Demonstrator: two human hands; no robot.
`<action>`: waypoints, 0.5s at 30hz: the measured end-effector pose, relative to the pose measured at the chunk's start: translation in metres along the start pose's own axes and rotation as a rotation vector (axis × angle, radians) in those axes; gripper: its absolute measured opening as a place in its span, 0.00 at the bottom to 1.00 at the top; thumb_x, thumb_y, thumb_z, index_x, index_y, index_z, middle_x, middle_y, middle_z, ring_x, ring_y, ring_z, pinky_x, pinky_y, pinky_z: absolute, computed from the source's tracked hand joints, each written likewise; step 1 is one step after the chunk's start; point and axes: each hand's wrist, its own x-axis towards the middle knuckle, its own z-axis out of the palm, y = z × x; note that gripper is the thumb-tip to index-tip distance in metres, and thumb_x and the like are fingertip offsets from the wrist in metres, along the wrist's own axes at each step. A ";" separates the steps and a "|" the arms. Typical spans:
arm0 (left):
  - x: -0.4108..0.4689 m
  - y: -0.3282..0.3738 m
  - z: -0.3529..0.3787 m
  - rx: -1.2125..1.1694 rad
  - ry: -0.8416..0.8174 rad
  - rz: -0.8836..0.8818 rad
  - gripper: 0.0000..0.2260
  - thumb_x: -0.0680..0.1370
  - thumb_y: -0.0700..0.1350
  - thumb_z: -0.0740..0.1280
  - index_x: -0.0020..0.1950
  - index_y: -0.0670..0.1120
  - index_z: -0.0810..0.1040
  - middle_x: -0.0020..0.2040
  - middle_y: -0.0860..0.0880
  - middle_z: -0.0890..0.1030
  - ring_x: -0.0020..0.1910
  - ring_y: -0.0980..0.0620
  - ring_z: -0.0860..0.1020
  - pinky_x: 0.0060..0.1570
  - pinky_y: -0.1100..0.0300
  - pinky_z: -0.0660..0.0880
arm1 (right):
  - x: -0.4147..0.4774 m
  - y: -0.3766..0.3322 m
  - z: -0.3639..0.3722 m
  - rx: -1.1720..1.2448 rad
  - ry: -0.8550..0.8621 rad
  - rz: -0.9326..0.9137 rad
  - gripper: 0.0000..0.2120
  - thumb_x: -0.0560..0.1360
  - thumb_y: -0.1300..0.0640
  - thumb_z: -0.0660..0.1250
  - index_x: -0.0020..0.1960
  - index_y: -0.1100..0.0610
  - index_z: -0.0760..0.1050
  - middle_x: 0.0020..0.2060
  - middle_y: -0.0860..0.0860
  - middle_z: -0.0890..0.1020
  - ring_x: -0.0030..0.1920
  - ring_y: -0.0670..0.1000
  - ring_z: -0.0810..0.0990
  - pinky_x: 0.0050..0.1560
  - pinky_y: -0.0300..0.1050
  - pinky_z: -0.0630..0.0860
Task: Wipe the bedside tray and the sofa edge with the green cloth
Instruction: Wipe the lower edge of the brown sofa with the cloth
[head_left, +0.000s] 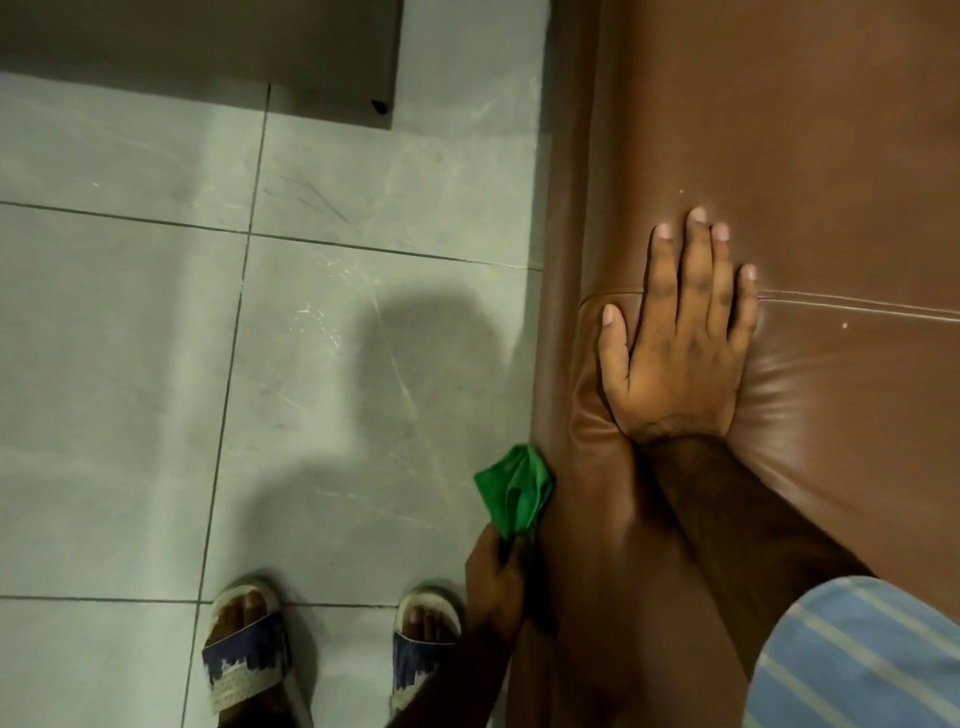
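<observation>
Left hand (496, 574) pinched on the bunched green cloth (514, 491), pressed low against the brown leather sofa edge (587, 467) on its floor side, apparently wiping; right hand (680, 338) spread flat atop that edge, likely bracing.

Bunched green cloth (514, 493) lay pressed against front edge of brown leather sofa (597, 467), low on its side. Sofa surface glossy, creased, seamed across.
</observation>
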 end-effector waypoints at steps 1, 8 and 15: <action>0.001 -0.008 -0.001 0.048 -0.020 -0.041 0.05 0.80 0.49 0.66 0.51 0.59 0.80 0.49 0.50 0.85 0.52 0.45 0.83 0.53 0.49 0.79 | 0.000 0.000 0.000 0.000 0.005 0.001 0.34 0.86 0.41 0.50 0.87 0.56 0.48 0.86 0.57 0.52 0.87 0.57 0.50 0.86 0.63 0.50; 0.112 0.095 0.027 0.256 0.019 0.041 0.15 0.81 0.50 0.64 0.64 0.44 0.79 0.63 0.39 0.82 0.63 0.38 0.79 0.61 0.51 0.75 | 0.000 0.000 0.001 0.007 0.025 0.003 0.34 0.85 0.42 0.52 0.86 0.56 0.50 0.86 0.57 0.54 0.86 0.58 0.51 0.85 0.63 0.51; 0.095 0.099 0.019 -0.156 -0.078 0.223 0.15 0.78 0.49 0.69 0.64 0.56 0.79 0.62 0.45 0.84 0.60 0.44 0.82 0.60 0.41 0.79 | 0.002 -0.001 -0.003 0.022 -0.008 0.006 0.35 0.85 0.42 0.53 0.86 0.56 0.50 0.86 0.57 0.54 0.86 0.58 0.52 0.85 0.63 0.51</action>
